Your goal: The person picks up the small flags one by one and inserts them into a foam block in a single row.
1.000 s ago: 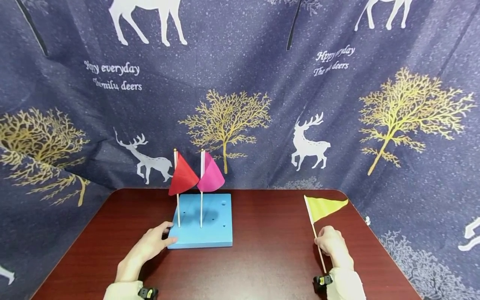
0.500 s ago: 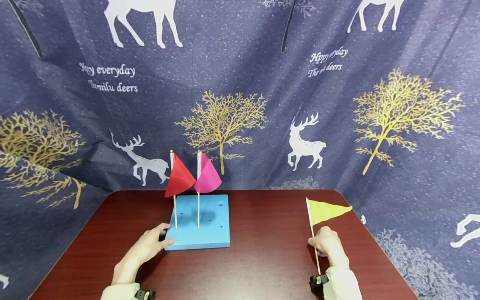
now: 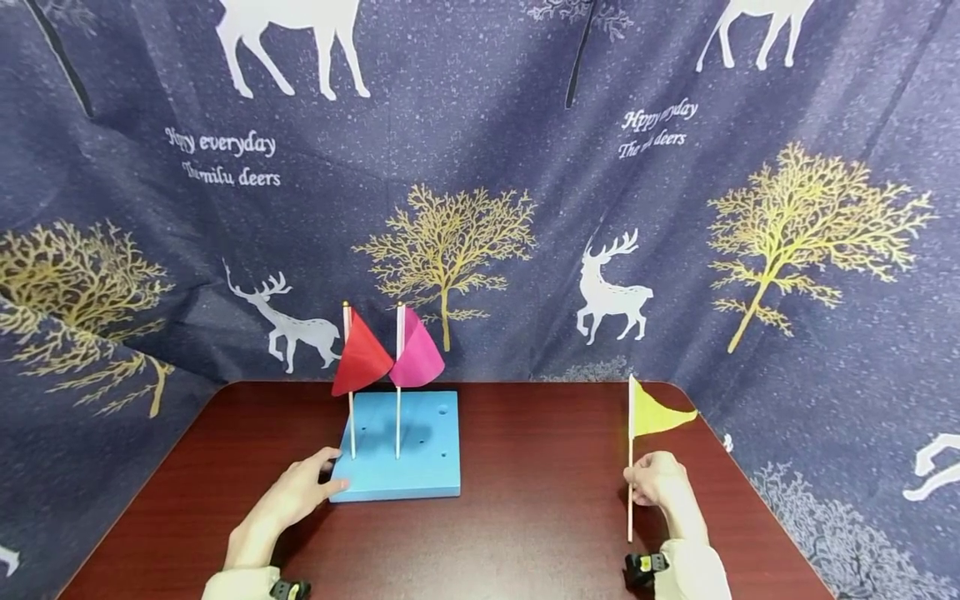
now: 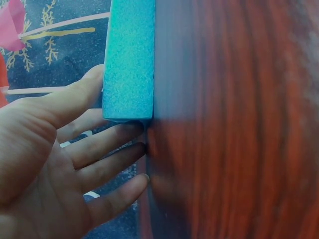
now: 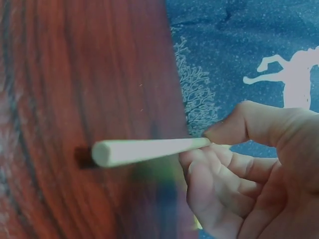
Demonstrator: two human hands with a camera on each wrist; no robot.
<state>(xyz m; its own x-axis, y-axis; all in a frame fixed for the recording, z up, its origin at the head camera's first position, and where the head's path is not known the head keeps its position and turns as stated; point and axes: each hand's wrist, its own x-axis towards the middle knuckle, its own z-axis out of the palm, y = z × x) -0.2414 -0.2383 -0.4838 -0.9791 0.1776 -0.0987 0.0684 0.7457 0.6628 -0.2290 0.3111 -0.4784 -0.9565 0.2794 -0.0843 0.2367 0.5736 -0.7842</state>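
Observation:
My right hand [image 3: 662, 481] pinches the thin white stick of a yellow pennant flag [image 3: 654, 411] between thumb and fingers, on the right of the table. The flag stands nearly upright, its cloth pointing right. In the right wrist view the stick's blunt lower end [image 5: 103, 153] points toward the camera. My left hand [image 3: 296, 492] rests at the left edge of a light blue board [image 3: 420, 477], thumb on its top, fingers fairly straight along its side [image 4: 130, 74]. A red flag [image 3: 362, 360] and a pink flag [image 3: 418, 357] stand upright in this board.
Several small holes show in the board, one larger hole [image 3: 442, 409] near its back right corner. The dark red wooden table [image 3: 525, 517] ends at a blue cloth backdrop [image 3: 495, 108] printed with deer and trees.
The yellow flag has turned in my right hand from leaning left to nearly upright, its lower end swinging left, clear of the wrist. My left hand stays on the board.

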